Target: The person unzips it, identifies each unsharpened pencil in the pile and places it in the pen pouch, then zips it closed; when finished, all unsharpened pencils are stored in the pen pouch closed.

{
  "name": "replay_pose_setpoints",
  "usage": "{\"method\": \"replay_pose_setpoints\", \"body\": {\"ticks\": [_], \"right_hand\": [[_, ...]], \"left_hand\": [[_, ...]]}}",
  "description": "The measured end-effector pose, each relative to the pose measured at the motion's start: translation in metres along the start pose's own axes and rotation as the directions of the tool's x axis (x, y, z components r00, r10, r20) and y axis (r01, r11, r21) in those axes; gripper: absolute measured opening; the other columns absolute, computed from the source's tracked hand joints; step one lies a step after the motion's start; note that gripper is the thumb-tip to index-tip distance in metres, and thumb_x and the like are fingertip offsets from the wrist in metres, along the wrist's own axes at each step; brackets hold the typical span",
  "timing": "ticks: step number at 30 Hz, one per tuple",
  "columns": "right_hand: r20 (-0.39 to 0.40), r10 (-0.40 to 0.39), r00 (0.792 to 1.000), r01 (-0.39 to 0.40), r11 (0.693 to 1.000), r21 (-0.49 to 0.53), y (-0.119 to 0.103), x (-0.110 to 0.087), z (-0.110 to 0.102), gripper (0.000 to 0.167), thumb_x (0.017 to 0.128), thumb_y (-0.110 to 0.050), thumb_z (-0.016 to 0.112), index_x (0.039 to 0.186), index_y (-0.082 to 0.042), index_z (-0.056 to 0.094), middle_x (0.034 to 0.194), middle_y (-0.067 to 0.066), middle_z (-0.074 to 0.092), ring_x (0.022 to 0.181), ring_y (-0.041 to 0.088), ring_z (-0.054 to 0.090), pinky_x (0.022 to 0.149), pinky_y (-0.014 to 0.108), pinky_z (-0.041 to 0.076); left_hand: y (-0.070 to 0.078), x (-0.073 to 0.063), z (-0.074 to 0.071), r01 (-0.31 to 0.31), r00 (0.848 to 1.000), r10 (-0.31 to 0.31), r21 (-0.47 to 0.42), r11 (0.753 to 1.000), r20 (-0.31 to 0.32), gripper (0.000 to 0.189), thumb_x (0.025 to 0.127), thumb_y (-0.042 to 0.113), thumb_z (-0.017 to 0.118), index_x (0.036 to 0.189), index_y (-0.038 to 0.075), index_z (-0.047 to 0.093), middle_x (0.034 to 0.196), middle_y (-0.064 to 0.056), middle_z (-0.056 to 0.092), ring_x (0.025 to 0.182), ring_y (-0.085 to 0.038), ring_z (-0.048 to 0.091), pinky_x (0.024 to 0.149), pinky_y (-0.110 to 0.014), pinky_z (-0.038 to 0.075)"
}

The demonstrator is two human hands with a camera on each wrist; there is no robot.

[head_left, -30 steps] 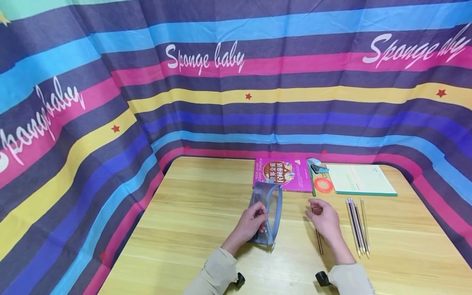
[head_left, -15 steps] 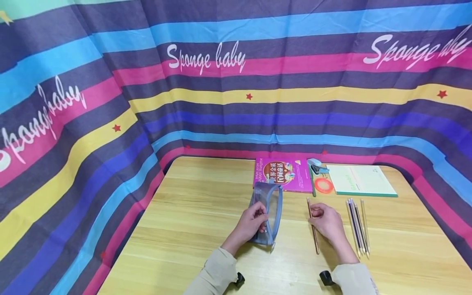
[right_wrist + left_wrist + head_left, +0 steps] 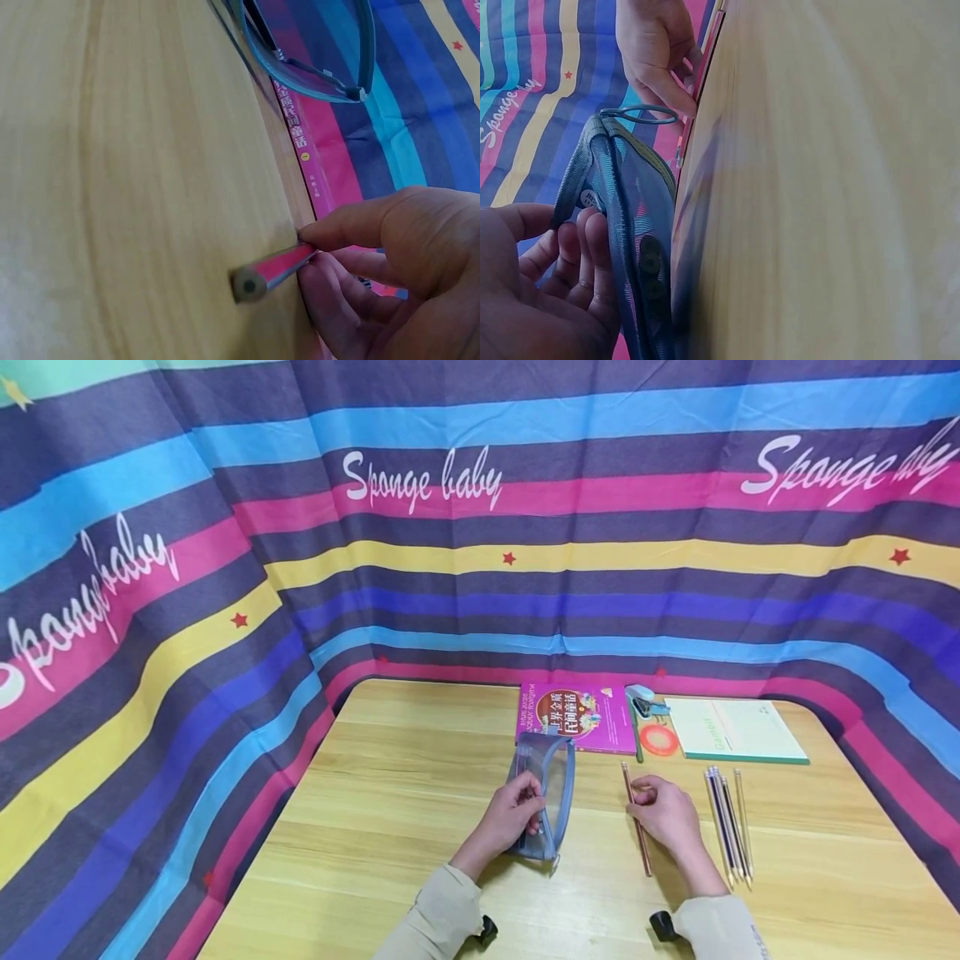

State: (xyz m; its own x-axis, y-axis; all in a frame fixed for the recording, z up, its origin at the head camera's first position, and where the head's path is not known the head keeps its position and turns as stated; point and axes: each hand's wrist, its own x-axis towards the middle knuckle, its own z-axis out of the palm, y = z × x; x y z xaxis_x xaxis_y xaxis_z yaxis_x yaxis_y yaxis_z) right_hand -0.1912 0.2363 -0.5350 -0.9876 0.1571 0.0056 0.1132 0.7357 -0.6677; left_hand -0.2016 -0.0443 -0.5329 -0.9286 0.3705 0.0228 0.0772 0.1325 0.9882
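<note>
pencil (image 3: 642,849), reddish, over the near-middle of the table, between the pouch and the other pencils; can't tell if it touches the wood. right hand (image 3: 666,814) pinches it between thumb and fingers around the middle. change: a second ago that hand was up by the pencil's far end, now it's lower along the shaft, so the far end shows; looks like a regrip, steadier hold i'd judge. pencil is apart from the pouch, so not put away. left hand (image 3: 513,810) unchanged, pinching the rim of the see-through blue pouch (image 3: 553,787), mouth gaping to the right. loose pencils (image 3: 726,822) lie bunched on the right, unmoved. surface: pale wood-grain table (image 3: 390,793), with a pink book (image 3: 573,717) at the far middle, orange ring (image 3: 658,727) beside it, pale notebook (image 3: 738,727) far right. room: striped cloth (image 3: 562,556) with white lettering and red stars hangs behind and along the left.
</note>
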Motion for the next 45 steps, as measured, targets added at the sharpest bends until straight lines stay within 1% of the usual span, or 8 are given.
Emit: {"method": "replay_pose_setpoints", "body": {"ticks": [4,10,15,27,33,39,42,45], "right_hand": [[-0.007,0.009,1.0,-0.009,1.0,0.018,0.0017,0.0002,0.0008,0.043,0.078,-0.01,0.079,0.118,0.003,0.07,0.085,0.005,0.074,0.075,0.018,0.065,0.071,0.037,0.051],[-0.013,0.009,1.0,-0.009,1.0,0.02,0.003,-0.0006,0.0017,0.042,0.079,-0.01,0.078,0.118,0.003,0.071,0.084,0.006,0.073,0.072,0.016,0.063,0.069,0.034,0.051],[-0.018,0.03,0.999,-0.029,0.998,0.048,0.0032,-0.0017,0.0024,0.041,0.079,-0.01,0.076,0.117,0.003,0.071,0.083,0.006,0.073,0.069,0.015,0.061,0.066,0.031,0.049],[-0.037,0.064,0.997,-0.062,0.996,0.059,0.0036,-0.0026,0.003,0.037,0.081,-0.012,0.074,0.115,0.002,0.073,0.083,0.006,0.072,0.07,0.016,0.06,0.065,0.03,0.046],[-0.025,0.082,0.996,-0.08,0.995,0.066,0.0031,-0.0027,0.0032,0.039,0.08,-0.014,0.077,0.115,0.001,0.073,0.085,0.009,0.074,0.069,0.016,0.062,0.062,0.03,0.049],[0.009,0.106,0.994,-0.106,0.984,0.145,0.0035,-0.0028,0.0041,0.039,0.079,-0.008,0.078,0.116,0.003,0.072,0.085,0.01,0.074,0.058,0.015,0.065,0.052,0.028,0.057],[0.021,0.109,0.994,-0.111,0.98,0.163,0.0031,-0.0022,0.0034,0.039,0.079,-0.007,0.078,0.116,0.004,0.071,0.084,0.01,0.074,0.056,0.015,0.065,0.05,0.028,0.057],[0.036,0.109,0.993,-0.113,0.979,0.17,0.0024,-0.0014,0.0019,0.038,0.08,-0.006,0.077,0.115,0.006,0.07,0.083,0.01,0.073,0.055,0.015,0.064,0.049,0.029,0.056]], "left_hand": [[0.0007,0.0004,0.0,-0.002,1.0,0.002,-0.002,1.0,0.0,0.007,0.1,0.004,0.059,0.095,0.004,0.054,0.073,0.0,0.051,0.057,-0.013,0.056,0.052,-0.021,0.052],[-0.0004,-0.0006,0.0003,0.007,1.0,-0.007,-0.007,1.0,-0.002,0.008,0.101,0.003,0.058,0.094,0.004,0.054,0.073,-0.001,0.051,0.057,-0.014,0.056,0.052,-0.022,0.052],[-0.0012,-0.0014,0.0005,0.004,1.0,-0.004,-0.015,1.0,-0.004,0.008,0.1,0.003,0.059,0.094,0.003,0.054,0.074,-0.002,0.051,0.057,-0.015,0.056,0.052,-0.022,0.052],[-0.0004,-0.0011,-0.0019,-0.001,1.0,0.001,-0.015,1.0,0.005,0.007,0.1,0.003,0.059,0.095,0.004,0.054,0.074,-0.002,0.052,0.057,-0.013,0.056,0.052,-0.022,0.052],[0.0005,-0.002,-0.0035,0.001,1.0,-0.001,-0.025,1.0,0.006,0.008,0.099,0.005,0.061,0.095,0.003,0.054,0.072,-0.001,0.052,0.057,-0.012,0.057,0.053,-0.021,0.053],[-0.0001,-0.0024,-0.003,-0.005,1.0,0.005,-0.049,0.999,-0.005,0.007,0.1,0.004,0.06,0.097,0.0,0.055,0.072,-0.005,0.054,0.058,-0.016,0.056,0.051,-0.023,0.051],[0.0,-0.0022,-0.0031,-0.006,1.0,0.006,-0.056,0.998,-0.004,0.008,0.1,0.004,0.06,0.097,0.0,0.055,0.073,-0.006,0.054,0.058,-0.016,0.056,0.051,-0.023,0.051],[-0.0001,-0.0019,-0.0032,-0.003,1.0,0.003,-0.049,0.999,0.003,0.008,0.1,0.004,0.061,0.096,0.001,0.054,0.072,-0.004,0.053,0.057,-0.014,0.056,0.052,-0.021,0.052]]}}
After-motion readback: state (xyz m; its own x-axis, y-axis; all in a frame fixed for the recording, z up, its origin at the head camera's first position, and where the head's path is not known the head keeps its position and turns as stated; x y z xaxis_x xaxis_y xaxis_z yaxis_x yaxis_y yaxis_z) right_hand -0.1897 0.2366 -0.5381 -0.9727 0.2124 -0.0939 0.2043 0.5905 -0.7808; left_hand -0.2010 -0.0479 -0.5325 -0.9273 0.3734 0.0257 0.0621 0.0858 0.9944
